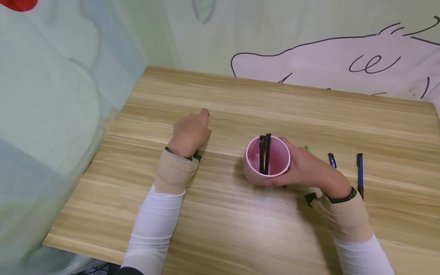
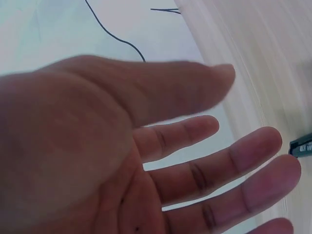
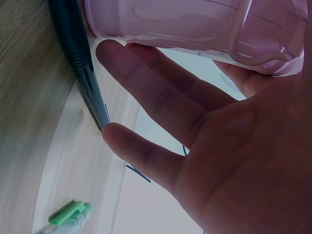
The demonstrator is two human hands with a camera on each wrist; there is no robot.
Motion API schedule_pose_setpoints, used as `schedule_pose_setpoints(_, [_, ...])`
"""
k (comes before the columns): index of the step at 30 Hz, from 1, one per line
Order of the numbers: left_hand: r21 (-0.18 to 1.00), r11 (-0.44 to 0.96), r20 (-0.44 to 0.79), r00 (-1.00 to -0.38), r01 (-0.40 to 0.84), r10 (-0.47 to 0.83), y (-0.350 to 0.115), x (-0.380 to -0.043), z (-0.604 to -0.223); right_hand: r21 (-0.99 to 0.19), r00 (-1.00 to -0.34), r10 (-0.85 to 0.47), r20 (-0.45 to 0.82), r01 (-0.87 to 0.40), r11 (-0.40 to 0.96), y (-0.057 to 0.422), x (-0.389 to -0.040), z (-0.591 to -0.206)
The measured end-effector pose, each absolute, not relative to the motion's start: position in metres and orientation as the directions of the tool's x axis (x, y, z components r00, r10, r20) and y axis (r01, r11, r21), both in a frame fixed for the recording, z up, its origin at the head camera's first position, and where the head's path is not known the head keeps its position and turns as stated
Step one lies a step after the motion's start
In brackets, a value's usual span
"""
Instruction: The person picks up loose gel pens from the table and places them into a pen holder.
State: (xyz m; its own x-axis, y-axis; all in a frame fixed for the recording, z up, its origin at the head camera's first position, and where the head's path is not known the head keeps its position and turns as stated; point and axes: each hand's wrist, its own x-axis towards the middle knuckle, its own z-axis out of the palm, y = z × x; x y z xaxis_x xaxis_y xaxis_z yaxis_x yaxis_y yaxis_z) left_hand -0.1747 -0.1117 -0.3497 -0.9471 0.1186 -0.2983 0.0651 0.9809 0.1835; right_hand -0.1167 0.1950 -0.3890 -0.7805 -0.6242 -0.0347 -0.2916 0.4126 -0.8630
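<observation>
- Across the head view's wooden table (image 1: 220, 221), your right hand (image 1: 306, 164) grips the round pink cup (image 1: 253, 178); black pens (image 1: 267, 154) already stand inside, while blue pens (image 1: 360, 172) lie outside.
- At the left wrist, your left hand (image 2: 117, 151) holds nothing, fingers spread.
- At the right wrist, the cup looks glossy; a clear, green-capped pen (image 3: 70, 218) lies outside too.

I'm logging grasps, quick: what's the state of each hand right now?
Left hand: open, holding nothing.
Right hand: holding a round, glossy pink cup with slim black pens inside.
</observation>
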Motion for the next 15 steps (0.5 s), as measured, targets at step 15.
schedule_pose_setpoints(15, [0.118,0.993,-0.329,-0.943,0.008,0.047,-0.1144,-0.1793,-0.3535,-0.865,-0.780,-0.625,-0.031,-0.293,0.408,0.1958,-0.1175,-0.3881])
